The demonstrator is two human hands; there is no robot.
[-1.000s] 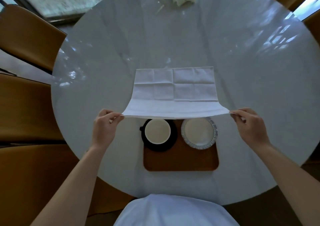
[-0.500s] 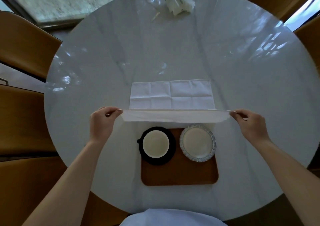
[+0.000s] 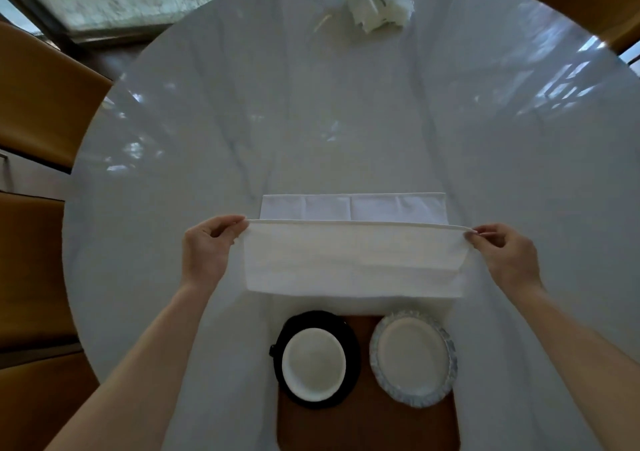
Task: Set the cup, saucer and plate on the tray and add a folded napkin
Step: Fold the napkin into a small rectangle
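**Two hands pinch one napkin above the loaded tray**

While the white napkin (image 3: 353,260) lies across the near middle of the round table (image 3: 346,121), both hands grip its raised edge. The left hand (image 3: 207,249) is curled nearly closed, its thumb and fingertips pinching the left corner of that edge, with the other fingers bent under. The right hand (image 3: 502,256) does the same at the right corner, thumb and forefinger pressed together on the cloth and the remaining fingers loosely curled. Between the two hands the held edge runs as a straight, taut line, and a flap of cloth falls from it toward the near side. Beyond the line, a far strip of the same napkin lies flat on the table, showing four creased panels in a row.

Near the napkin's lower border sits one brown tray (image 3: 367,426), its far edge covered by the cloth. On the tray's left side stands one white cup (image 3: 313,364), seen from above, on one black saucer (image 3: 349,333). Just to its right, apart from the saucer, rests one pale plate (image 3: 412,357) with a blue patterned rim.

At the far edge of the table lies one crumpled white bundle with a touch of green (image 3: 377,0); what it is cannot be told. Tan chairs (image 3: 45,97) stand around the table on the left and at the far right.
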